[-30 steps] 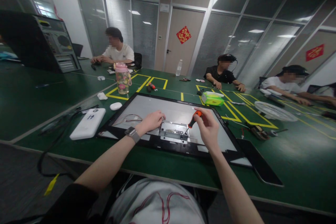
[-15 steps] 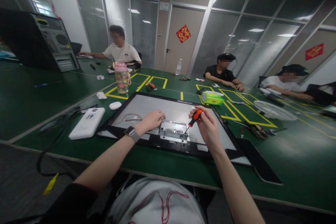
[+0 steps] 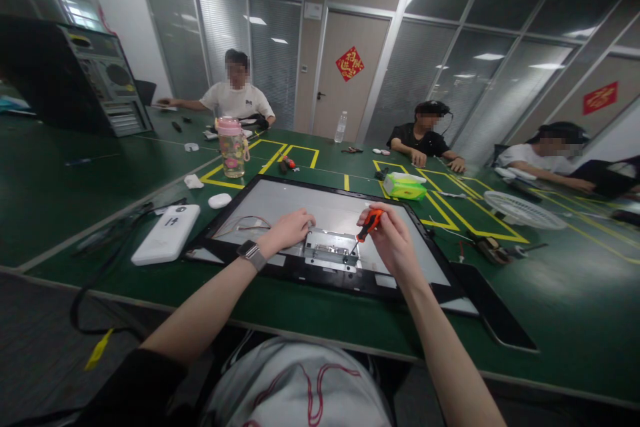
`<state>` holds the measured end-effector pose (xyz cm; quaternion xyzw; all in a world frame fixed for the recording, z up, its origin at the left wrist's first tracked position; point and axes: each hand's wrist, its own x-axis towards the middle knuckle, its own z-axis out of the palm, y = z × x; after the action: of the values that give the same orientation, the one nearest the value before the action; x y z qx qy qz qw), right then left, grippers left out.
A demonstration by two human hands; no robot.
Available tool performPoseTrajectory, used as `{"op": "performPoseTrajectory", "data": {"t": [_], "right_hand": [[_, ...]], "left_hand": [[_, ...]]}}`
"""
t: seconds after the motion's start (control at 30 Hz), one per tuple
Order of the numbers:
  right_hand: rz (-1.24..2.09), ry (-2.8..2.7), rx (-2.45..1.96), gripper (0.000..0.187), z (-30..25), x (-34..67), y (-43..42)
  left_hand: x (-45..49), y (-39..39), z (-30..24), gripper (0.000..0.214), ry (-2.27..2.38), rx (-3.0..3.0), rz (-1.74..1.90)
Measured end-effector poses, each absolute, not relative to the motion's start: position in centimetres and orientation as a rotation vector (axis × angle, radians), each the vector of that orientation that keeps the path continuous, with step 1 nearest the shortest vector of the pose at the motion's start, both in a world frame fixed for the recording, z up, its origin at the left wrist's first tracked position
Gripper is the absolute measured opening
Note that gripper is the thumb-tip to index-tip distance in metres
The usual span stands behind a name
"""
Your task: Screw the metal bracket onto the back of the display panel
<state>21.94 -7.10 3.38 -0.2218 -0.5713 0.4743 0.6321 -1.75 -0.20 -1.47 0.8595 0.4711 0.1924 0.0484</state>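
My right hand [image 3: 395, 233] is closed round the orange and black handle of a screwdriver [image 3: 369, 224]. Its shaft slants down and left, and its tip is at the right part of a silver metal bracket [image 3: 330, 245]. The bracket lies on the grey back of a flat black-framed screen panel [image 3: 280, 195], near its front edge. My left hand [image 3: 290, 228] rests on the panel by the bracket's upper left corner, fingers lying over the surface and slightly bent. Thin wires [image 3: 245, 220] run on the panel left of that hand. Whatever the screwdriver tip meets is too small to make out.
Left of the panel are a white power bank [image 3: 167, 233], a white case [image 3: 220, 201] and a pink-lidded bottle [image 3: 231, 150]. A black phone-like slab [image 3: 493, 307] lies right, a green packet [image 3: 404, 187] behind. A computer tower [image 3: 100, 80] stands far left. Several people sit across the table.
The screwdriver handle has turned slightly in my right hand and shifted a little left. My left hand stays put. Across the table, one person's head and another person's hand have moved.
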Motion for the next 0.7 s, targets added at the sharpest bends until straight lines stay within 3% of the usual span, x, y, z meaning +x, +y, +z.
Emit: {"op": "performPoseTrajectory", "data": {"t": [0.23,0.5,0.7], "right_hand": [[0.985,-1.317,-0.524,0.015,3.07,22.32,-6.63],[1.007,-1.390,-0.560,0.028,3.18,22.40,-7.03],[0.675,-1.459,-0.742,0.024,3.22,22.40,-7.05]], "left_hand": [[-1.75,-0.38,-1.21,0.031,1.449,2.618,0.556],[-1.70,-0.34,-1.28,0.031,1.457,2.627,0.549],[-1.69,-0.44,-1.17,0.031,1.468,2.618,0.545]]}}
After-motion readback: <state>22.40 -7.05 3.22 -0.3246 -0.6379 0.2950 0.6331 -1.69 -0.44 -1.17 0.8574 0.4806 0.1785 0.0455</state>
